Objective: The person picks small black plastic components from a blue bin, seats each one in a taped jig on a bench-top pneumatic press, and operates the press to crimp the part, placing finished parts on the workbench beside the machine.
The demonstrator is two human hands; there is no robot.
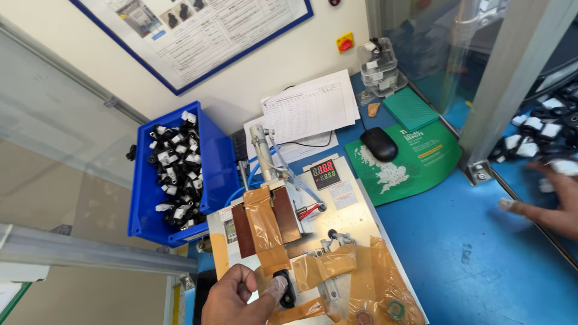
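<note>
The left hand (238, 298) is low in the view, curled loosely, with thumb and a taped forefinger pinched on a small black part (283, 287). The part is glossy and rounded, and it sits on the machine (352, 210), at the foot of the taped block (265, 225) just above the fingertips. Whether the part is lifted or only pressed in place cannot be told.

The right hand (551, 201) is far off at the right edge, flat and spread, fingers apart and one fingertip wrapped in pale tape. It holds nothing clearly; its fingers lie among black and white parts (530, 135) scattered on the blue bench (475, 259) beyond a metal post (512, 84).

The machine's top is a pale metal plate, patched with wrinkled amber tape that shines. The block is brown with a strip of tape down its middle, and a slim metal cylinder (260, 150) with clear tubes rises behind it. Right of that, a small black display (324, 174) shows red and green digits.

Left of and above the left hand stands a blue plastic bin (211, 156) heaped with small black and white parts. Further off lie papers (310, 108), a black mouse (379, 144) on a green mat (421, 159), and a clear box (378, 63).
</note>
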